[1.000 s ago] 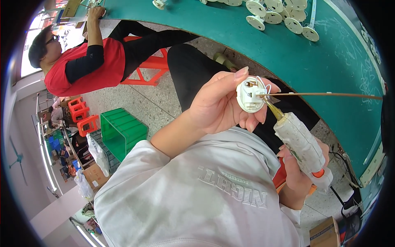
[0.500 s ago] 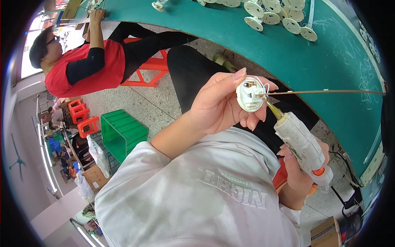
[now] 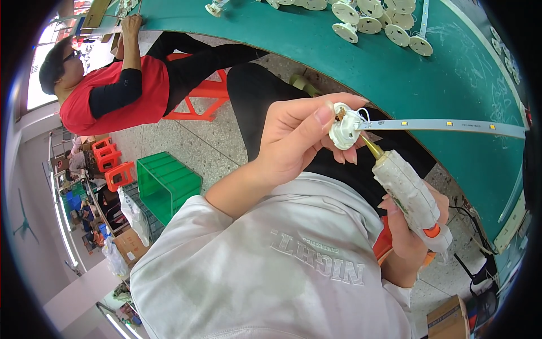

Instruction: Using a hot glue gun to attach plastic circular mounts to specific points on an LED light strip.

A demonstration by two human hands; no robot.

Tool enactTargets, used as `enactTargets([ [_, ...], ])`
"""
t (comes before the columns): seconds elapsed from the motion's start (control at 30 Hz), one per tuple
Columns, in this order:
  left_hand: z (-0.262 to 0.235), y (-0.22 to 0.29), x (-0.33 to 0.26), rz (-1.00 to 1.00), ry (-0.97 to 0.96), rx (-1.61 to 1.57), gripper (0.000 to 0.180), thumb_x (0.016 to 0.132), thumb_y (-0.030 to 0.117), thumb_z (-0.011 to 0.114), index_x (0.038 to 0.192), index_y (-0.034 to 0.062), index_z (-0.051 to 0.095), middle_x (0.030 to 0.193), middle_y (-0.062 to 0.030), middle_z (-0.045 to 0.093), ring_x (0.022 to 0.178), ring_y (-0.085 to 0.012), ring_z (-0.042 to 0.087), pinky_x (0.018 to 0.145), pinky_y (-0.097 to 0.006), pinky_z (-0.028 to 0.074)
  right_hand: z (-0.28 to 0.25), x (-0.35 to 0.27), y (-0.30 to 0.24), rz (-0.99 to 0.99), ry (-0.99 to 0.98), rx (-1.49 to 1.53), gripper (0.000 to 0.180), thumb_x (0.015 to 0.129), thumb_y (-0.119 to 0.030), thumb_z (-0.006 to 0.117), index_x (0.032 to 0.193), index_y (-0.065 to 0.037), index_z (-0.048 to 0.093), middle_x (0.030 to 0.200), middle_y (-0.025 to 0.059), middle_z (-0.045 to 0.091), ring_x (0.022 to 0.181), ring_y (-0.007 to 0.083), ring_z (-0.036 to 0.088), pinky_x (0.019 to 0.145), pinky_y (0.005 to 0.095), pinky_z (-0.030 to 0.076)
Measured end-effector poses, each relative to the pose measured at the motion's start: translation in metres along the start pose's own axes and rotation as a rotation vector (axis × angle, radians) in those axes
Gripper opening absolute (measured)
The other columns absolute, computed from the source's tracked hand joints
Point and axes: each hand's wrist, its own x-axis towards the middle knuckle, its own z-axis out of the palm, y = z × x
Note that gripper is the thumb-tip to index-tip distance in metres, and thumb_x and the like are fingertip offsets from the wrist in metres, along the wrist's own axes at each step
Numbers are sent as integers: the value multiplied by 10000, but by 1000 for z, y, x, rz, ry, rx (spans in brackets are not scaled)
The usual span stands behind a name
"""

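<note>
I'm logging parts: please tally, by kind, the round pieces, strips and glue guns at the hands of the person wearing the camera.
White round plastic piece, left hand: 1
Flat white strip with yellow squares: 1
White glue gun, right hand: 1
Total: 3

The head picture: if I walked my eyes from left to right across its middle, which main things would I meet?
Red stools → green crate → left hand → white round fitting → glue gun.
</note>
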Motion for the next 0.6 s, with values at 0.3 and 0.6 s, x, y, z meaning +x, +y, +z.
enactTargets([
  [0.3, -15, -2, 14, 187, 145, 31, 400, 988, 205, 432, 1245, -97, 478, 1008, -234, 642, 780, -214, 669, 675, -275, 552, -21, 22, -2, 101, 193, -144, 171, 814, 18, 607, 980, 49, 583, 786, 108, 645, 648, 137, 599, 559, 263, 460],
  [0.6, -42, 9, 12, 205, 266, 156, 388, 982, 121, 426, 1296, -106, 423, 1123, -243, 604, 872, -242, 666, 768, -287, 554, -127, 58, 72, 542, 542, -1124, 326, 761, -161, 695, 996, 43, 597, 905, 171, 628, 827, 342, 599, 717, 418, 460],
])
